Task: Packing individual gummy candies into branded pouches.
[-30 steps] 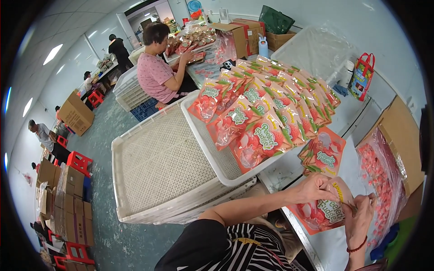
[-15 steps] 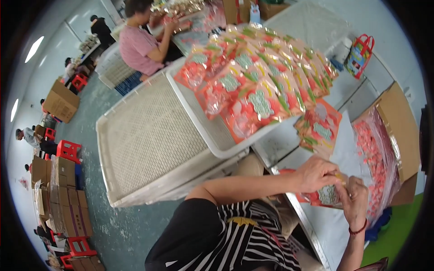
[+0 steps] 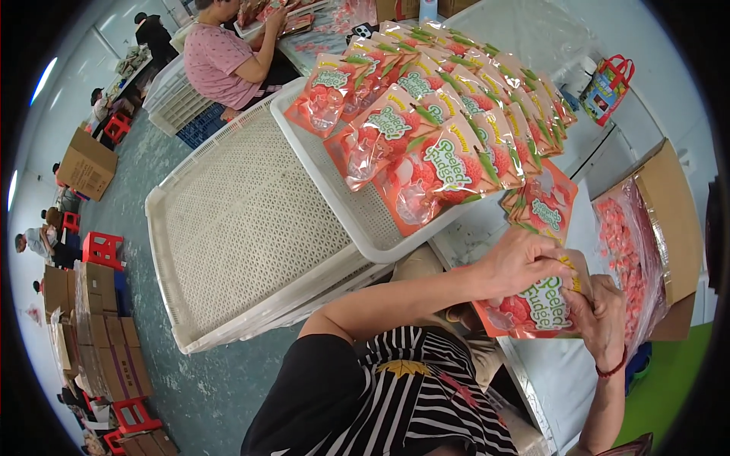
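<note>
Between my two hands hangs a red and peach candy pouch with green lettering, tilted sideways over the table's edge. My left hand is closed on the pouch's upper edge, near its yellow mark. Lower on the same edge, my right hand, with a red bracelet at its wrist, grips the pouch with thumb and fingers. Just beyond my left hand lies a small stack of similar pouches on the table. Many more filled pouches overlap in a white tray.
A carton at the right holds a clear bag of small red-wrapped pieces. At my left stand stacked white perforated crates. A person in pink works beyond. Cartons and red stools line the floor at far left.
My hands and the pouch have shifted slightly; more of the pouch's printed front shows now. Both hands keep hold of its edge. The whole view has moved a little.
</note>
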`<move>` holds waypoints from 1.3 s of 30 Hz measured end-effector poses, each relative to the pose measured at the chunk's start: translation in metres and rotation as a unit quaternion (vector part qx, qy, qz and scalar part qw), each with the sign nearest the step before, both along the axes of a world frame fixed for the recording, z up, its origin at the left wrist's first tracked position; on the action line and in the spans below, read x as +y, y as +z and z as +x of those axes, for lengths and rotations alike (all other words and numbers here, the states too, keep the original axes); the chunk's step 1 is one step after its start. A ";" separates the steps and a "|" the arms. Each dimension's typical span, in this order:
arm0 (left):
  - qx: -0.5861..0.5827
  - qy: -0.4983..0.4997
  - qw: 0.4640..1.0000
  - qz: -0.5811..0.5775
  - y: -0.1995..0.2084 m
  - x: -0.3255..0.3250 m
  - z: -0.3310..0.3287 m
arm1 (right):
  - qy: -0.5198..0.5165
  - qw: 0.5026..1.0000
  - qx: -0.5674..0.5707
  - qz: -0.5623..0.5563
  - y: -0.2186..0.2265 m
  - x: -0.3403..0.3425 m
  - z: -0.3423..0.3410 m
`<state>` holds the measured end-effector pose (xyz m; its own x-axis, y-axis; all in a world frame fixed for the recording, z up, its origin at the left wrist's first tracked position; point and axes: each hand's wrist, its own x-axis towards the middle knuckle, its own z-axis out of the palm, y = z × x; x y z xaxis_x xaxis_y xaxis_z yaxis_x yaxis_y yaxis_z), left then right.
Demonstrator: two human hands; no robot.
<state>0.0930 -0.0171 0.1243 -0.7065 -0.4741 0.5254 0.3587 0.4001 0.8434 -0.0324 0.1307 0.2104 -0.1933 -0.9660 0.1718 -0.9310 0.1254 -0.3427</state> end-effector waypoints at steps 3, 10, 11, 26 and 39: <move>-0.011 -0.009 0.997 0.074 0.006 -0.015 0.013 | 0.010 0.998 -0.066 0.013 0.001 -0.013 0.003; -0.055 -0.076 0.981 0.172 0.011 -0.048 0.038 | 0.037 0.998 -0.023 0.048 0.009 -0.033 0.014; -0.077 -0.093 0.978 0.168 0.011 -0.053 0.044 | 0.035 0.997 -0.037 0.063 0.010 -0.037 0.016; -0.051 -0.021 0.985 0.166 0.012 -0.098 0.061 | 0.116 0.991 -0.056 0.023 -0.007 -0.083 0.019; 0.196 0.423 0.877 0.119 -0.017 -0.172 0.143 | 0.174 0.961 -0.209 0.041 -0.015 -0.268 0.058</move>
